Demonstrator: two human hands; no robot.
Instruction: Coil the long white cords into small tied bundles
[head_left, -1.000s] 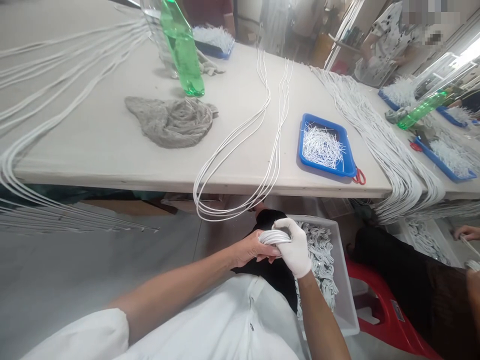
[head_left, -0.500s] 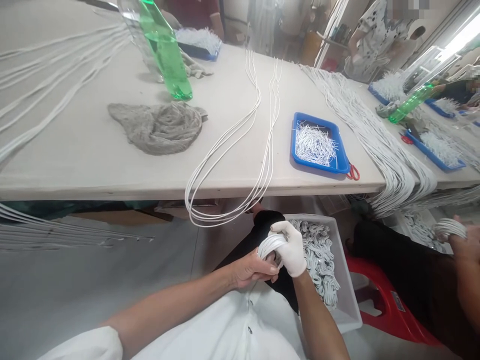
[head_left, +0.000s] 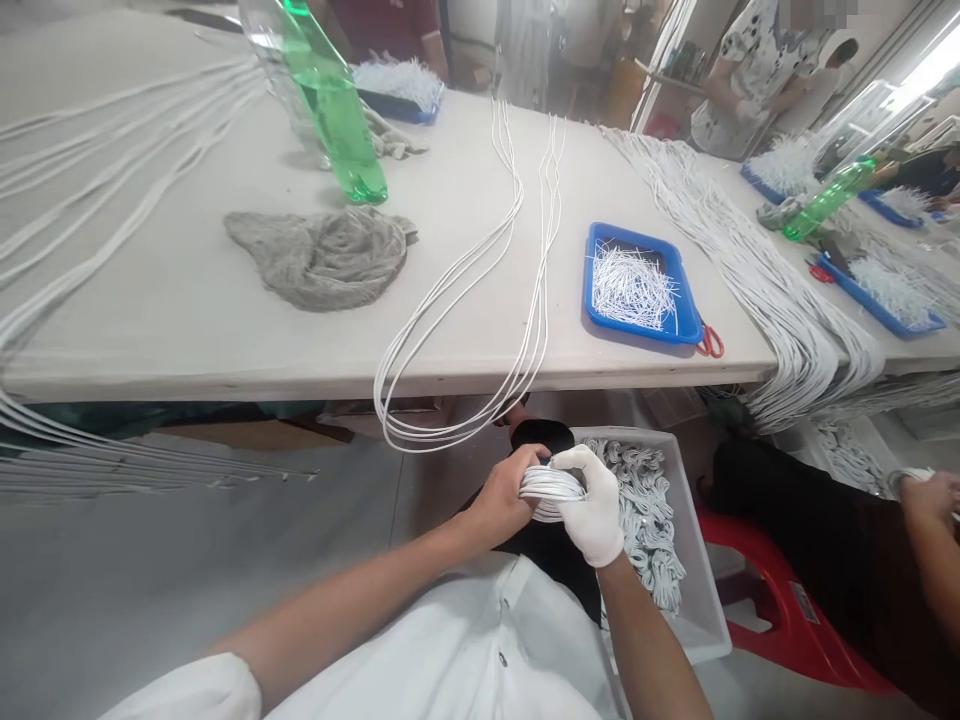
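Both my hands meet below the table's front edge, over my lap. My bare left hand (head_left: pixel 504 498) is closed on the left side of a small coil of white cable (head_left: pixel 550 487). My right hand (head_left: pixel 596 512), in a white glove, is wrapped over the coil's right side. Just above them, loops of long white cables (head_left: pixel 480 300) hang off the table edge and run back across the tabletop. A grey bin (head_left: pixel 701 575) of coiled white cable bundles sits on the floor just right of my hands.
On the table (head_left: pixel 187 300) lie a grey rag (head_left: pixel 322 255), a green bottle (head_left: pixel 330 100), a blue tray (head_left: pixel 679 330) of short white ties and red scissors (head_left: pixel 709 343). Thick cable bundles (head_left: pixel 780 310) drape off the right edge. A co-worker's hand (head_left: pixel 926 500) is at far right beside a red stool (head_left: pixel 780 610).
My hands have shifted slightly up and right and turned the coil, which now lies flatter between them. The co-worker's hand at right has moved lower.
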